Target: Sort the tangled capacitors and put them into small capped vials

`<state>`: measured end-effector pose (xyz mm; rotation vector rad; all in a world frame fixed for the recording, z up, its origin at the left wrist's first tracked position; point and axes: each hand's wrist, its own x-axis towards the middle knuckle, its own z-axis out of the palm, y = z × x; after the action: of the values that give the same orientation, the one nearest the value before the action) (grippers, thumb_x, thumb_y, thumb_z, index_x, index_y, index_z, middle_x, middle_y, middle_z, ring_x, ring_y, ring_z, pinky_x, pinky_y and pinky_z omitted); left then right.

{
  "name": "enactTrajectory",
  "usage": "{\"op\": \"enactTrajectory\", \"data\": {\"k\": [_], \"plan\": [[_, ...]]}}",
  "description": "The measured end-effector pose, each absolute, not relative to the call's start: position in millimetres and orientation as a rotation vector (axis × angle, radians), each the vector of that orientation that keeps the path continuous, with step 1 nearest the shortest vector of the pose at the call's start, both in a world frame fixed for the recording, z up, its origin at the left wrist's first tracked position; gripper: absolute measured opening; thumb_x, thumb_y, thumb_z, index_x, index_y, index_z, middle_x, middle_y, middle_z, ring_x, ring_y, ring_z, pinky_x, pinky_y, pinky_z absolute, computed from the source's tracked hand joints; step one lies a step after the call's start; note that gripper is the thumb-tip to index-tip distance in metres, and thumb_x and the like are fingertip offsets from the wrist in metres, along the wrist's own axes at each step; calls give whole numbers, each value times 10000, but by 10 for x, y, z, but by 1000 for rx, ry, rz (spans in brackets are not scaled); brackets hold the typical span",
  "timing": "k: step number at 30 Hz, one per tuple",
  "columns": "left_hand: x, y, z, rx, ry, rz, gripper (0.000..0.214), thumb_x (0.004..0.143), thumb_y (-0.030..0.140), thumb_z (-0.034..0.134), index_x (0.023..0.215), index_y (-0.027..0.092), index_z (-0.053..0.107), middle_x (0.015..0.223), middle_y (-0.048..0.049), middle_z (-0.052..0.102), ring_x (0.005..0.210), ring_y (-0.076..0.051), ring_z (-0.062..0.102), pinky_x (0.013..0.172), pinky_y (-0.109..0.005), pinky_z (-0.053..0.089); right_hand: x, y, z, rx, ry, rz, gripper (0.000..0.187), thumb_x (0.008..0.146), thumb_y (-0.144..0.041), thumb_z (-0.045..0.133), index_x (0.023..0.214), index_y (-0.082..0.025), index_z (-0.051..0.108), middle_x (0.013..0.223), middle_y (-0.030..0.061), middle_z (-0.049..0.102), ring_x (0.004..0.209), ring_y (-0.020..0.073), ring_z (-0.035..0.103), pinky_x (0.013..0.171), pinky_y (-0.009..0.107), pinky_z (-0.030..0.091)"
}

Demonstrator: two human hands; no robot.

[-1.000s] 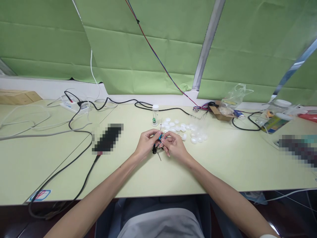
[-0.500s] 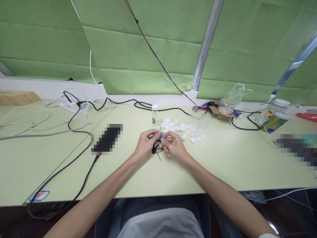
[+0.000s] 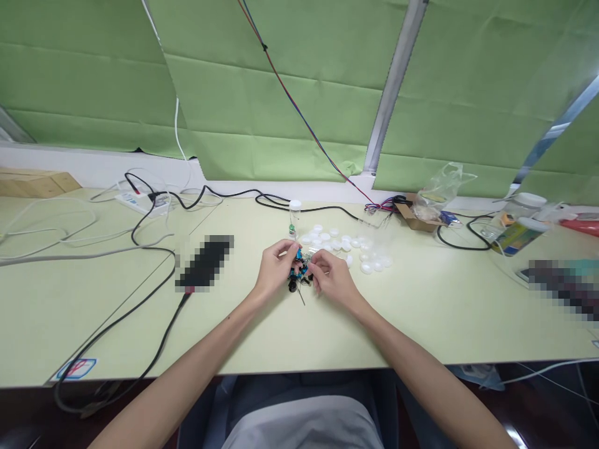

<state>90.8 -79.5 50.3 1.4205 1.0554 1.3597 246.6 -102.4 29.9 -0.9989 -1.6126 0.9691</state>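
My left hand (image 3: 276,267) is closed, thumb and fingertips pinched on a small blue electronic component (image 3: 299,254). Opposite it, my right hand (image 3: 333,275) has its thumb and fingers pressed together; whatever may be between them is too small to make out. Under and between the hands lies a small heap of blue and black electronic components (image 3: 292,285) with thin metal leads, partly covered by the fingers. Just beyond stands a clear vial (image 3: 294,218) with a white cap and a green part inside. White round caps (image 3: 326,237) lie scattered behind my right hand.
A blurred black device (image 3: 206,262) with a cable lies to the left. Black cables (image 3: 253,190) run along the back. At the right are a small cardboard box (image 3: 416,218) with a plastic bag, a yellow-blue container (image 3: 519,236) and another blurred object (image 3: 564,288).
The thin wire lead that stuck up above my left fingers no longer shows. My fingertips have drawn slightly apart, uncovering more of the blue parts. The view has shifted a little.
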Motion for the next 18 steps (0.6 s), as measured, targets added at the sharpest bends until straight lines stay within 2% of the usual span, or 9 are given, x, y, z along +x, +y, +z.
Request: {"op": "enactTrajectory", "data": {"k": [4, 6, 8, 10, 13, 16, 18], "plan": [[849, -741, 513, 1317, 1059, 1476, 313, 793, 474, 687, 817, 164, 645, 745, -19, 608, 493, -95, 536, 529, -255, 473, 2522, -1033, 328, -1040, -1787, 777, 101, 895, -310, 524, 837, -231, 547, 681, -9, 640, 546, 147, 564, 552, 268, 449], [839, -743, 530, 1310, 1060, 1490, 336, 790, 494, 689, 831, 163, 647, 770, -21, 617, 493, -91, 541, 557, -263, 491, 2587, -1022, 340, -1080, -1868, 648, 85, 898, -271, 512, 939, -233, 575, 674, -15, 645, 588, 156, 570, 601, 269, 436], [843, -760, 545, 1314, 1065, 1475, 367, 780, 518, 693, 842, 159, 652, 797, -28, 629, 509, -98, 561, 594, -278, 514, 2672, -990, 344, -1118, -1878, 578, 240, 903, -226, 480, 1133, -237, 546, 680, -29, 647, 588, 157, 570, 616, 266, 430], [858, -779, 555, 1317, 1073, 1449, 397, 769, 539, 696, 850, 153, 654, 819, -36, 637, 538, -115, 592, 622, -291, 531, 2767, -934, 345, -1169, -1900, 466, 317, 907, -177, 431, 1198, -231, 541, 686, -27, 643, 590, 160, 573, 630, 269, 433], [881, -794, 560, 1329, 1082, 1405, 423, 757, 557, 699, 849, 145, 660, 842, -52, 650, 594, -147, 635, 632, -297, 544, 2888, -828, 373, -1268, -1985, 209, 299, 904, -119, 391, 1039, -189, 649, 895, 60, 706, 804, 198, 641, 758, 302, 460], [889, -788, 550, 1369, 1089, 1379, 415, 750, 553, 705, 833, 149, 660, 835, -57, 665, 611, -167, 651, 629, -298, 547, 2930, -745, 464, -1373, -2107, 60, 321, 922, -111, 389, 1101, -150, 652, 1082, 127, 698, 1006, 243, 634, 868, 334, 462], [888, -780, 538, 1405, 1092, 1373, 399, 765, 547, 694, 829, 155, 652, 819, -52, 667, 602, -170, 656, 631, -296, 543, 2907, -710, 544, -1450, -2178, -29, 317, 932, -117, 400, 1137, -141, 641, 1126, 152, 683, 1067, 268, 612, 886, 354, 462]]}}
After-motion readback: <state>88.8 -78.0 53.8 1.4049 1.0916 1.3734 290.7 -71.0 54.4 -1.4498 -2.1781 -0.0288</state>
